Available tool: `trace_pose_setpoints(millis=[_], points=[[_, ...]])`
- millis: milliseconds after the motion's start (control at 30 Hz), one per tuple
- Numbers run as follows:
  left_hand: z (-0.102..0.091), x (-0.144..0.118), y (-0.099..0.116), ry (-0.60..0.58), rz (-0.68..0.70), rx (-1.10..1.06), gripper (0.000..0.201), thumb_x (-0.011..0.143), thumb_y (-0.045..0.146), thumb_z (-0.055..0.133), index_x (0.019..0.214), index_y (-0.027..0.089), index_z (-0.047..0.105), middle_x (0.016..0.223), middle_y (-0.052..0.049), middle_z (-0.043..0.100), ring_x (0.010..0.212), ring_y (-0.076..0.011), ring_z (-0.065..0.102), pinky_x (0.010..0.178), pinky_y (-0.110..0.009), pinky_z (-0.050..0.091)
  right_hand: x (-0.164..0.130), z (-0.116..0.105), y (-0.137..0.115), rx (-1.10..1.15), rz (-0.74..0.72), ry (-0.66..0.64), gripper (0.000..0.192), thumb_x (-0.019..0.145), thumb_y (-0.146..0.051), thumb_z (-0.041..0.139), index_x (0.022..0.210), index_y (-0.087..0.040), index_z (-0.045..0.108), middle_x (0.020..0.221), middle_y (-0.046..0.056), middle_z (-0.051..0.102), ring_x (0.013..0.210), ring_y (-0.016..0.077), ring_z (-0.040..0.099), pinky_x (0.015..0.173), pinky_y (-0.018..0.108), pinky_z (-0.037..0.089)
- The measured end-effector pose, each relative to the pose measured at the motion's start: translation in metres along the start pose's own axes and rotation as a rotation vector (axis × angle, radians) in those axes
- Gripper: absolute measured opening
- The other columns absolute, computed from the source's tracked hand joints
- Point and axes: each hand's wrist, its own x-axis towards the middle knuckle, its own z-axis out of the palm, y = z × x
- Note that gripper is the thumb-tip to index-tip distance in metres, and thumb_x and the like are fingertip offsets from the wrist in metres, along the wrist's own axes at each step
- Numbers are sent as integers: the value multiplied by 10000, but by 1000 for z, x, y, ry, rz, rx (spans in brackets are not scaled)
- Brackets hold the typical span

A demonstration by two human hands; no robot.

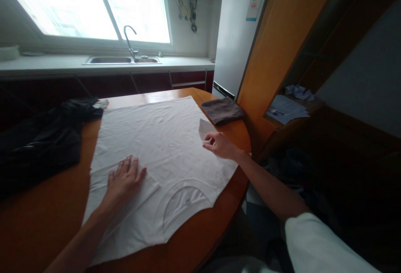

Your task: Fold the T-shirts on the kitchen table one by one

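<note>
A white T-shirt (156, 139) lies spread on the wooden table, its round neckline toward me. My left hand (125, 179) rests flat on the shirt's left side, fingers spread, over a sleeve folded inward across the body. On the shirt's right side, my right hand (219, 144) pinches the edge of the other sleeve between thumb and fingers. Part of that sleeve stands up off the cloth beyond my fingertips.
The wooden table (216, 231) has a rounded right edge. A folded grey-brown cloth (222, 110) lies at its far right, and a black plastic bag (40, 139) at the left. Behind are a counter with a sink (109, 60) and a fridge (234, 39).
</note>
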Motion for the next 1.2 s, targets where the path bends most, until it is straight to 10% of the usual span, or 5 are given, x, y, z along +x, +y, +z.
trace_pose_setpoints(millis=[100, 300, 533, 900, 1200], points=[[1, 0, -1, -7, -5, 6, 648, 1030, 440, 235, 1557, 83, 357, 1668, -179, 231, 1538, -347, 210, 1192, -598, 229, -2, 9, 14, 146, 29, -183, 209, 875, -367, 659, 856, -169, 723, 727, 8, 697, 636, 129, 618, 605, 224, 456], [0, 2, 1, -9, -1, -7, 617, 1033, 430, 280, 1539, 92, 379, 1659, -194, 250, 1529, -350, 227, 1181, -602, 247, 1, -25, 87, 10, 193, 369, 232, 877, -202, 494, 878, -150, 720, 885, 77, 754, 825, 181, 686, 776, 285, 531], [-20, -10, 17, 168, 165, -84, 560, 995, 425, 398, 1467, 143, 503, 1600, -179, 388, 1496, -374, 304, 1168, -615, 292, -40, -16, 138, -123, 165, 427, 355, 837, -134, 433, 1030, -138, 732, 1134, 143, 737, 1089, 224, 672, 1021, 378, 499], [-34, -38, 158, -29, 847, -222, 355, 945, 187, 584, 1292, 220, 654, 1250, -99, 674, 1098, -242, 658, 950, -370, 557, -110, -9, 130, -157, 217, 673, 363, 839, -176, 429, 1057, -146, 718, 1089, 154, 715, 1064, 280, 652, 1006, 464, 507], [-22, 2, 167, 89, 996, -133, 226, 928, 63, 532, 956, 194, 714, 954, -61, 654, 888, -180, 633, 803, -286, 528, -145, 25, 102, -322, 217, 486, 521, 835, -274, 607, 1350, -197, 602, 1363, 134, 579, 1296, 303, 502, 1121, 483, 392]])
